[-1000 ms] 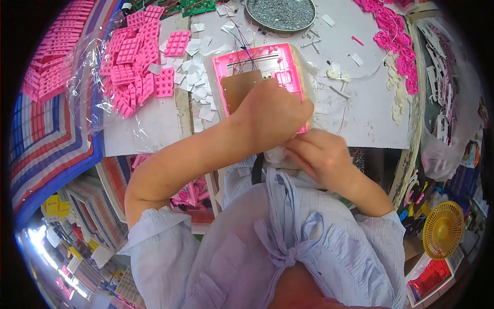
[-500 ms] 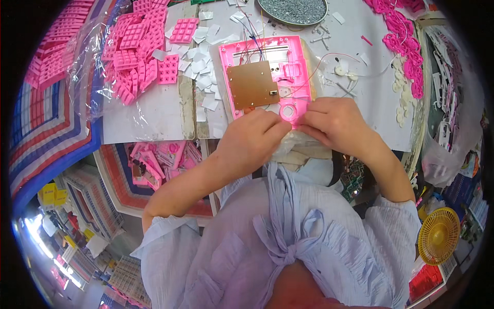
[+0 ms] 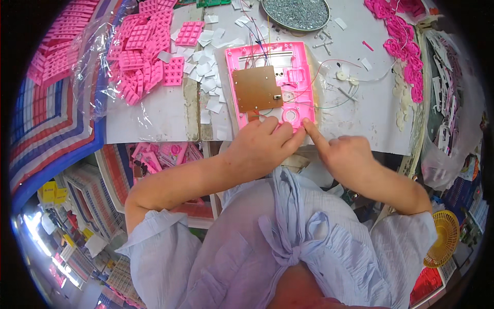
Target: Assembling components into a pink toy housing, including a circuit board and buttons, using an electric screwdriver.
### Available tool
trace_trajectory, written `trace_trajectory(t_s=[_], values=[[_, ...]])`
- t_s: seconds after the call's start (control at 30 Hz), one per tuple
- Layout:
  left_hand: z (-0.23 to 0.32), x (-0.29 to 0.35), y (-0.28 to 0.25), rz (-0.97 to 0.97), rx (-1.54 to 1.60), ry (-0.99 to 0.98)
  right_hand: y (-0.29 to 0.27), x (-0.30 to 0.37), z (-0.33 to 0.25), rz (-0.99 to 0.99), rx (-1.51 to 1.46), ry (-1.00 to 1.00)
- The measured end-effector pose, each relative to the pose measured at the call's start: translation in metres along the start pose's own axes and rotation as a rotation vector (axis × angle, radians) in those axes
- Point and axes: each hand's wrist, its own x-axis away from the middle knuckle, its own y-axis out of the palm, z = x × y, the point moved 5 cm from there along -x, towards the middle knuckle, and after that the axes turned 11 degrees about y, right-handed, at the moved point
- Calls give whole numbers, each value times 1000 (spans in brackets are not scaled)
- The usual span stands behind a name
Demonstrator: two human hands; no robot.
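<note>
A pink plastic casing lies open side up on the worktable. Over its left part rests a brown circuit board with a small switch at its right edge. Thin coloured wires run from the board's far side. My left hand is closed at the casing's near edge, fingers bent beside the round opening. With its index finger stretched out, my right hand touches the casing's near right corner; the other fingers are curled and appear to hold nothing. What lies under the left fingertips is hidden.
Pink keypad pieces are heaped at the left, beside scattered white paper bits. A round tray of screws stands at the back. Pink parts lie along the right, near a clear bag. An open drawer sits below the table.
My right hand has drawn back a little, going from a pinch to a pointing index finger on the corner. My left hand has shifted slightly, still at the casing's near edge.
</note>
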Motion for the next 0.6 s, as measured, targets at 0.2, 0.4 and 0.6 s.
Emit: trace_trajectory(t_s=[0.2,0.4,0.6], values=[[0,1,-3,21,-29,-5,-56,-111,15,351,-362,80],[-52,8,-21,223,508,-250,-41,-159,-1,396,-199,225],[-125,-11,-43,417,-49,-444,-33,-154,3,443,-342,303]])
